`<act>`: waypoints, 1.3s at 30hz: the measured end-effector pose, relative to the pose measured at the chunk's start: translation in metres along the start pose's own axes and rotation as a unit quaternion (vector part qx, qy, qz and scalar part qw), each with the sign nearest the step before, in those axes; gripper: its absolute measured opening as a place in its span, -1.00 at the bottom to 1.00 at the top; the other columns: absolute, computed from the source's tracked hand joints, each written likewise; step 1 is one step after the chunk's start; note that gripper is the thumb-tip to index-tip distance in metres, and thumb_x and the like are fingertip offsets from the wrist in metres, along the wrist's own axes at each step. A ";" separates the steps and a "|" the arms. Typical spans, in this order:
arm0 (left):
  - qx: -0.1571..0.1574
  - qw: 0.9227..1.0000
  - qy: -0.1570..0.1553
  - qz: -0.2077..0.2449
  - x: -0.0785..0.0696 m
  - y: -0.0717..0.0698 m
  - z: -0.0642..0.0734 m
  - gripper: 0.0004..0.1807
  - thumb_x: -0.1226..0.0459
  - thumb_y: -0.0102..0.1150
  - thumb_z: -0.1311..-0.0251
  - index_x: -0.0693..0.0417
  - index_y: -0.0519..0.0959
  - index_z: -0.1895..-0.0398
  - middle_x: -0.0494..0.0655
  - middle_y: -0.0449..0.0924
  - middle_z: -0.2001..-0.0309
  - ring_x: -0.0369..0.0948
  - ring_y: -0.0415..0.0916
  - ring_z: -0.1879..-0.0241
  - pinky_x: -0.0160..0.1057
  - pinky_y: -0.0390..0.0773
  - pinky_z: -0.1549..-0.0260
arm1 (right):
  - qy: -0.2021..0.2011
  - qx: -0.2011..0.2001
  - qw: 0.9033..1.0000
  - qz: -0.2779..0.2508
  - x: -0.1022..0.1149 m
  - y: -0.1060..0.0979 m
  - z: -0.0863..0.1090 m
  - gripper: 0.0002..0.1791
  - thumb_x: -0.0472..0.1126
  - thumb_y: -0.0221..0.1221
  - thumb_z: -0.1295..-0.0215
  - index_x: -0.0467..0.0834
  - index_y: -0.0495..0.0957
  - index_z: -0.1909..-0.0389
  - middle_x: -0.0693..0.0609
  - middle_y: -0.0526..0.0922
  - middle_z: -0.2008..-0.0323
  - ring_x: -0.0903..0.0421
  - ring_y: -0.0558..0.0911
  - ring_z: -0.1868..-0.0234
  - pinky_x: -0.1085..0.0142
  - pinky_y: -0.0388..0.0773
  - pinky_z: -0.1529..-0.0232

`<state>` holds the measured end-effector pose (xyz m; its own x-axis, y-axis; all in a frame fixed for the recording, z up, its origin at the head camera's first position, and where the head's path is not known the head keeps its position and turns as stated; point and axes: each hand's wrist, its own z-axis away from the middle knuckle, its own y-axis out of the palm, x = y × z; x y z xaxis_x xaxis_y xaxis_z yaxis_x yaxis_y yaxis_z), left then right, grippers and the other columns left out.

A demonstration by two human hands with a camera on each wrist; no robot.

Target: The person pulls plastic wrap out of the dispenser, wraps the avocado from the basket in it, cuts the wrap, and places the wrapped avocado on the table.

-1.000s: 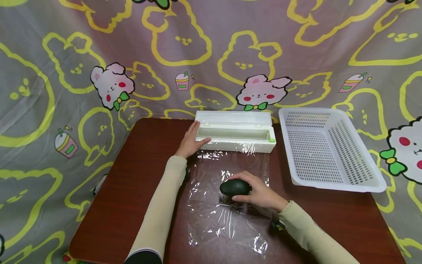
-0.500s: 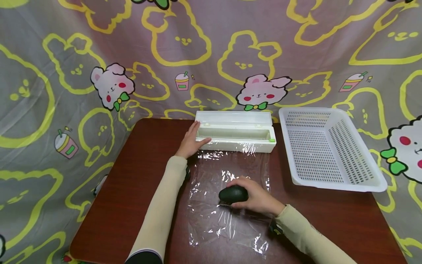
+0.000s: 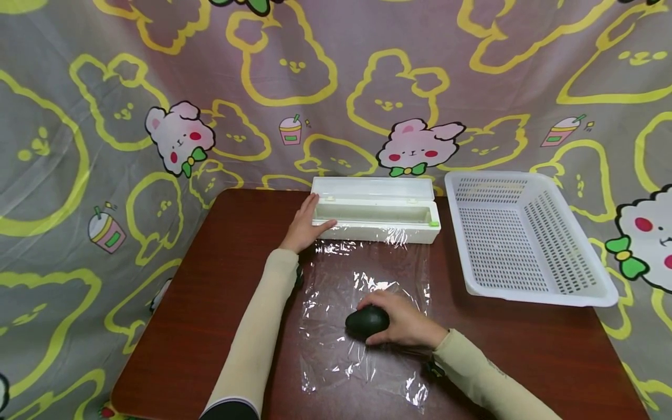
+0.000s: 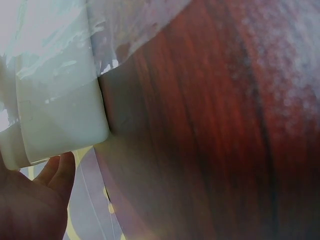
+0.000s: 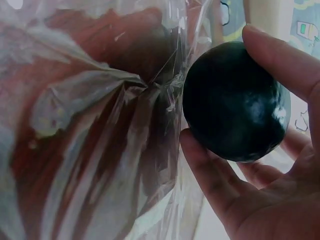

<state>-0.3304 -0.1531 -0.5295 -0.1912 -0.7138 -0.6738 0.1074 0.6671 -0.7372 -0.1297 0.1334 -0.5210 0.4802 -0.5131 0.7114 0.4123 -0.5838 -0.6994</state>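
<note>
My right hand grips a dark green avocado, thumb on one side and fingers round the other. In the right wrist view the avocado looks smooth and glossy, right beside the wrinkled film. A sheet of clear cling film runs from the dispenser over the table toward the front, creased around the avocado. At the back, a white cling film dispenser stands with its lid raised. My left hand holds its left end, thumb over the front edge, fingers along the side; the left wrist view shows fingers at that end.
A white perforated basket stands on the right side of the brown table. A small green slider sits at the dispenser's right end. Patterned cloth hangs behind the table and at its sides.
My right hand has moved the avocado a little toward the front and left over the film. My left hand and the dispenser have stayed where they were.
</note>
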 end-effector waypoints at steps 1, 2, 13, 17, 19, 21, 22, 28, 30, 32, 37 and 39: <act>0.000 1.000 0.000 -0.002 0.000 0.000 0.000 0.13 -0.37 0.19 -0.25 -0.25 -0.16 -0.71 -0.29 -0.31 -0.71 0.11 -0.24 -0.67 0.30 0.11 -0.52 | 0.001 0.005 1.000 0.000 0.000 0.001 0.000 -0.29 -0.06 0.65 0.15 0.08 0.60 -0.11 0.06 0.66 -0.07 -0.01 0.65 -0.05 0.05 0.59 -0.07; -0.001 1.000 0.000 -0.003 0.000 0.000 0.000 0.13 -0.36 0.20 -0.26 -0.25 -0.16 -0.71 -0.29 -0.31 -0.71 0.11 -0.24 -0.67 0.30 0.11 -0.52 | 0.002 0.010 1.000 0.002 -0.001 0.002 0.000 -0.29 -0.05 0.65 0.15 0.08 0.59 -0.11 0.05 0.65 -0.08 -0.01 0.64 -0.06 0.04 0.59 -0.08; -0.001 1.000 -0.002 -0.001 0.000 0.000 0.000 0.14 -0.39 0.19 -0.24 -0.27 -0.16 -0.71 -0.31 -0.32 -0.71 0.11 -0.26 -0.67 0.32 0.11 -0.51 | -0.002 0.026 1.000 0.017 -0.004 0.006 -0.001 -0.26 0.02 0.64 0.11 0.05 0.57 -0.15 0.07 0.60 -0.09 -0.01 0.64 -0.07 -0.01 0.63 -0.10; 0.000 1.000 0.000 -0.005 0.002 0.001 0.000 0.16 -0.42 0.15 -0.22 -0.27 -0.17 -0.71 -0.31 -0.32 -0.71 0.12 -0.25 -0.67 0.32 0.12 -0.51 | 0.000 0.026 0.999 0.023 -0.005 0.006 -0.001 -0.25 0.03 0.63 0.09 0.00 0.57 -0.17 0.04 0.61 -0.10 -0.02 0.64 -0.07 0.00 0.62 -0.11; 0.000 1.000 0.000 -0.005 0.002 0.001 0.000 0.16 -0.43 0.15 -0.21 -0.27 -0.17 -0.71 -0.31 -0.31 -0.71 0.14 -0.24 -0.67 0.32 0.12 -0.51 | 0.003 0.026 0.999 0.025 -0.005 0.006 -0.001 -0.25 0.03 0.62 0.08 -0.01 0.57 -0.18 0.03 0.61 -0.11 -0.02 0.65 -0.08 -0.01 0.62 -0.11; -0.002 1.000 0.001 -0.004 0.002 0.001 0.000 0.16 -0.43 0.15 -0.21 -0.27 -0.17 -0.71 -0.30 -0.31 -0.71 0.15 -0.23 -0.66 0.32 0.12 -0.50 | 0.005 0.027 0.999 0.024 -0.005 0.006 -0.001 -0.25 0.03 0.62 0.06 -0.01 0.56 -0.20 0.03 0.61 -0.12 -0.03 0.65 -0.08 -0.02 0.63 -0.11; -0.002 1.000 0.002 -0.003 0.002 0.000 0.000 0.16 -0.42 0.16 -0.22 -0.26 -0.16 -0.71 -0.29 -0.31 -0.71 0.15 -0.23 -0.66 0.32 0.13 -0.50 | 0.006 0.028 0.999 0.023 -0.005 0.006 -0.001 -0.25 0.03 0.61 0.05 -0.01 0.56 -0.20 0.02 0.61 -0.12 -0.03 0.65 -0.09 -0.03 0.63 -0.11; -0.003 1.000 0.001 0.003 -0.001 -0.001 0.001 0.14 -0.36 0.21 -0.24 -0.26 -0.15 -0.71 -0.30 -0.30 -0.70 0.12 -0.24 -0.67 0.32 0.12 -0.50 | 0.006 0.027 0.999 0.024 -0.004 0.002 -0.001 -0.25 0.02 0.60 0.03 0.00 0.56 -0.22 0.02 0.61 -0.14 -0.06 0.65 -0.11 -0.09 0.63 -0.12; -0.003 1.000 0.001 0.004 -0.002 -0.001 0.002 0.14 -0.36 0.22 -0.24 -0.26 -0.15 -0.71 -0.30 -0.30 -0.70 0.11 -0.24 -0.67 0.32 0.12 -0.50 | 0.005 0.025 0.999 0.026 -0.004 0.001 0.000 -0.25 0.02 0.60 0.03 0.00 0.56 -0.23 0.02 0.61 -0.14 -0.07 0.64 -0.11 -0.10 0.63 -0.12; -0.004 1.000 -0.001 0.003 -0.002 -0.001 0.002 0.14 -0.36 0.22 -0.24 -0.27 -0.15 -0.71 -0.31 -0.29 -0.70 0.11 -0.23 -0.67 0.32 0.12 -0.51 | 0.004 0.024 0.999 0.027 -0.004 0.000 0.000 -0.23 0.02 0.60 0.02 -0.02 0.56 -0.26 0.01 0.61 -0.15 -0.07 0.64 -0.12 -0.11 0.63 -0.12; -0.007 1.000 0.009 -0.001 -0.001 -0.001 0.002 0.14 -0.39 0.17 -0.25 -0.23 -0.15 -0.71 -0.27 -0.28 -0.71 0.08 -0.21 -0.67 0.27 0.11 -0.53 | 0.000 0.021 1.000 0.018 -0.006 -0.001 0.002 -0.17 0.00 0.60 0.01 -0.02 0.53 -0.33 0.00 0.59 -0.19 -0.07 0.63 -0.14 -0.13 0.61 -0.13; -0.008 1.000 0.019 0.012 0.000 -0.002 0.003 0.13 -0.36 0.16 -0.29 -0.17 -0.16 -0.72 -0.22 -0.28 -0.71 0.07 -0.21 -0.67 0.26 0.09 -0.54 | 0.000 0.019 1.000 0.011 -0.008 -0.003 0.004 -0.15 0.01 0.60 0.01 -0.01 0.51 -0.36 0.01 0.57 -0.20 -0.06 0.62 -0.16 -0.14 0.60 -0.15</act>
<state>-0.3280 -0.1550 -0.5278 -0.2266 -0.6892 -0.6883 0.0969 0.6872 -0.7200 -0.1312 0.1420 -0.5254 0.4893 -0.5262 0.6955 0.4305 -0.5478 -0.7173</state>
